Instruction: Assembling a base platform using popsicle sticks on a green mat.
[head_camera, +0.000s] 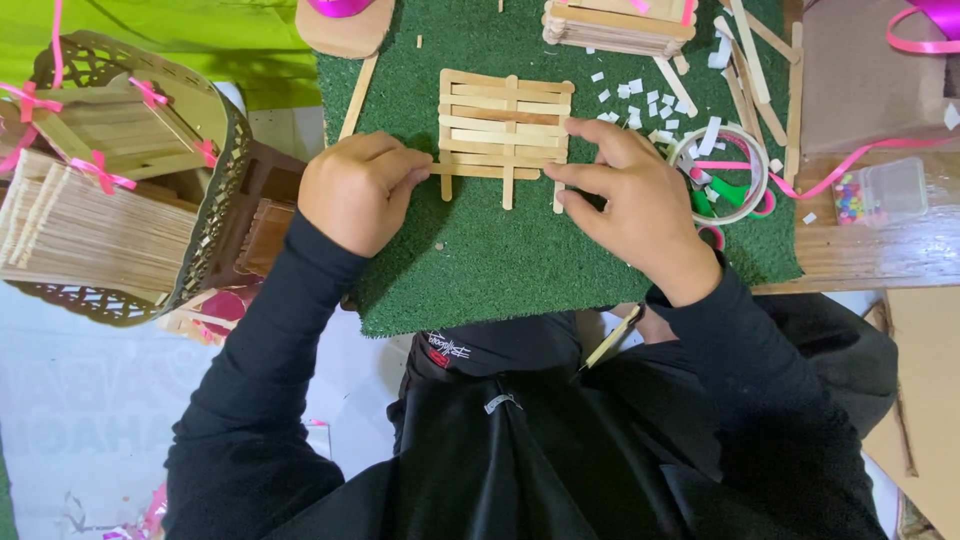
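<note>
a: what is held by each hand?

b: the left hand (362, 190) is curled almost closed, its fingertips pinched on the left end of a loose wooden stick (480, 171) laid across the lower part of the stick panel (505, 130). the right hand (625, 200) is half open, fingers spread; the thumb and forefinger are pressed against the panel's right edge, where the same stick ends.

a: where is the panel placed?

b: it is laid flat on the green turf mat (500, 260), between the two hands, near the mat's middle. the mat is carried by the bench (880, 250).

a: how is the step judged to be done well?

b: the stick should probably be kept parallel to the slats above it and pressed evenly from both ends, so that the uprights are crossed squarely. the panel is best steadied by the right hand while the stick is nudged by the left.

a: what is seen further out?

b: scattered white paper bits (640, 100) and a roll of tape (722, 172) are found just right of the panel, with a pink ribbon (850, 158) beyond. a stacked stick block (618, 25) is seen at the mat's top edge. a lace-edged basket (130, 180) of stick work is set well to the left.
</note>
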